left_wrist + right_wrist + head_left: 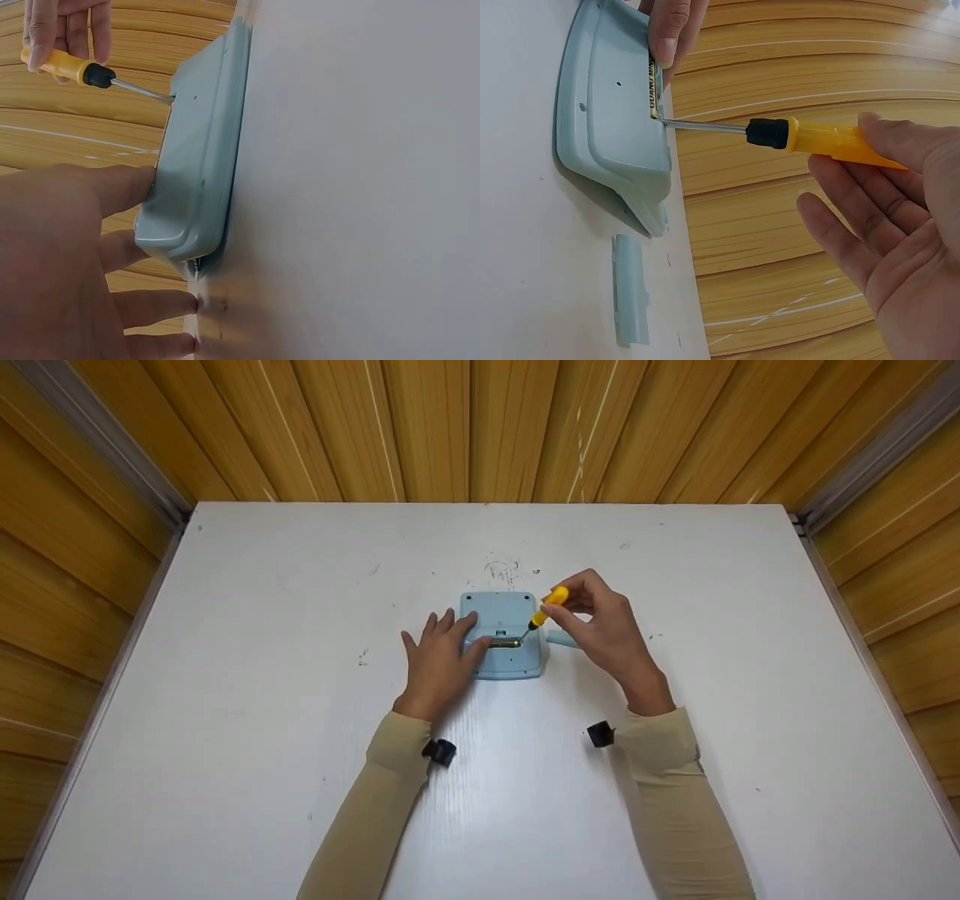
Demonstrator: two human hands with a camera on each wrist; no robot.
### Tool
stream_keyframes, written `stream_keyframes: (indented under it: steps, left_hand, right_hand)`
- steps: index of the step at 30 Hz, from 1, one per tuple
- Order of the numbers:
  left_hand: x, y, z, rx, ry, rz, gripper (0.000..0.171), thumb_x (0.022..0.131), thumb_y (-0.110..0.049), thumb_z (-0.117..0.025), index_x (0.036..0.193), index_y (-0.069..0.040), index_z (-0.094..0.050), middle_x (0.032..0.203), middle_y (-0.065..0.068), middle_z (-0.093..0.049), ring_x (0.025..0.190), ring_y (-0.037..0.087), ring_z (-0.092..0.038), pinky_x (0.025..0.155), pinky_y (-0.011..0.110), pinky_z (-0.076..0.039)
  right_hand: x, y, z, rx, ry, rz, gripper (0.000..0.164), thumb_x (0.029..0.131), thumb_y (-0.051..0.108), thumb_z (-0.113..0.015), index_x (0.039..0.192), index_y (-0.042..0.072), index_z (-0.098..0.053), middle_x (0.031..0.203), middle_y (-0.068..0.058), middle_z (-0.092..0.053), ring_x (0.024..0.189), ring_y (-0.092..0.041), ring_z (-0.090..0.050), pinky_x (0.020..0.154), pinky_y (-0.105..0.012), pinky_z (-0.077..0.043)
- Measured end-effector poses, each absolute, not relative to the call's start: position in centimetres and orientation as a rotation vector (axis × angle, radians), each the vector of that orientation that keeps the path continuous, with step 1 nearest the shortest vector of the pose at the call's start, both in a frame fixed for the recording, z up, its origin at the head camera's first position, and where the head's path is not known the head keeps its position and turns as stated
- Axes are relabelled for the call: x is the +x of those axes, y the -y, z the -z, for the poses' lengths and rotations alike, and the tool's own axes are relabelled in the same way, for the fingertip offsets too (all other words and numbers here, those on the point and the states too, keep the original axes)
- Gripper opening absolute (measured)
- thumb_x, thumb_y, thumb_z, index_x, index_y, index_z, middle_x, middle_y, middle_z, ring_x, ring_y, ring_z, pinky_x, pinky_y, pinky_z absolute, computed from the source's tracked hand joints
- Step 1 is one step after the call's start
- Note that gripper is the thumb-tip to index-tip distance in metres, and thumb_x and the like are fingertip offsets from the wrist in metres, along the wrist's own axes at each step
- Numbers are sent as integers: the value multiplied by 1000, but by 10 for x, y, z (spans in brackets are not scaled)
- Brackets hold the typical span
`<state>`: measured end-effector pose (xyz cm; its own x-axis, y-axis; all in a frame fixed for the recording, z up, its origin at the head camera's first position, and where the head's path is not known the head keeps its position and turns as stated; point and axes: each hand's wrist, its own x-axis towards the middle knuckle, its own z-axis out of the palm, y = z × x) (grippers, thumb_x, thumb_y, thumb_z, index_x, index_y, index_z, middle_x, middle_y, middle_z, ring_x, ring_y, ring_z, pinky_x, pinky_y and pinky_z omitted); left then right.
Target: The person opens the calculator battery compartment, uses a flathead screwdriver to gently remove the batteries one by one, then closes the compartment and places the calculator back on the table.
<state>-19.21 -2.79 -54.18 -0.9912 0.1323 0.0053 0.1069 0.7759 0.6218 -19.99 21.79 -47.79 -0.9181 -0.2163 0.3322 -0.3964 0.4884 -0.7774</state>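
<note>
A light blue plastic device, shaped like a desk calculator, lies back side up on the table with its battery slot uncovered. A battery with a dark and gold wrapper sits in the slot. My left hand rests at the device's left side, fingers spread, the thumb on the battery's left end. In my right hand I pinch the yellow handle of a screwdriver. Its metal tip reaches the battery's right end at the slot. The loose blue battery cover lies on the table right of the device.
The white table carries small dark marks and scuffs. Wood-patterned panels stand behind it and along both sides. Small black wrist cameras sit on both sleeves.
</note>
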Motion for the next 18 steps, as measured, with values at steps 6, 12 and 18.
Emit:
stream_keyframes:
  steps: [6,12,18]
  left_hand:
    - [-192,29,539,194,-2928,-1024,58,107,-51,-59,156,-19,-56,163,16,-45,157,43,-28,119,76,-5]
    - [-191,29,539,183,-2925,-1033,58,107,-50,-59,156,-20,-56,163,16,-45,157,42,-27,119,76,-4]
    - [-192,29,540,203,-2946,-1030,57,106,-49,-61,154,-18,-59,161,19,-48,155,44,-30,118,78,-7]
  right_hand:
    - [-195,-222,482,494,2528,-1429,28,98,5,-77,118,-2,-58,111,-12,-72,104,-26,-72,96,-24,-55]
    - [-196,-224,487,471,2501,-1491,28,98,4,-76,120,-1,-58,114,-11,-72,105,-22,-72,95,-23,-55]
    - [-196,-232,496,459,2430,-1577,28,98,3,-76,119,-2,-58,114,-10,-71,104,-20,-71,95,-25,-56]
